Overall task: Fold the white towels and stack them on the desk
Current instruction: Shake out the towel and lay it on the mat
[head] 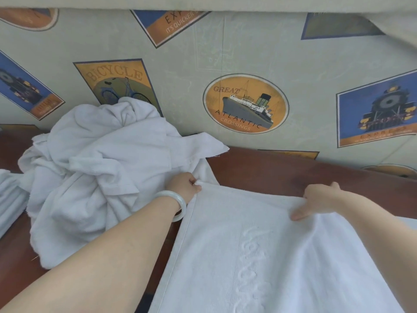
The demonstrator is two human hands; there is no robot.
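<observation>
The person is working on a single white towel (225,256), which is lying spread flat on the brown wooden bench (282,168) and running from its far hem back toward the body and out of view at the bottom. Raised woven lettering (255,263) is showing down its middle. The left hand (184,185), wearing a pale bangle (178,205) at the wrist, is pinching the far left corner between thumb and curled fingers. The right hand (316,201) is gripping the far hem further along, with the thumb on top and the fingers tucked over the edge. The two hands are sitting well apart, drawing that hem taut.

This appears to be the start of a fold: the far edge is being squared up before anything is doubled over. The next move is likely asking for both hands to lift the hem together and carry it toward the near edge, keeping the corners level so the halves meet cleanly.

Just beside the left hand, a heap of crumpled white towels (101,172) is waiting against the poster-print wallpaper (180,64), touching the spread towel's corner. At the far left edge something white and layered (9,199) is showing, possibly folded towels, though that cannot be told for sure.
</observation>
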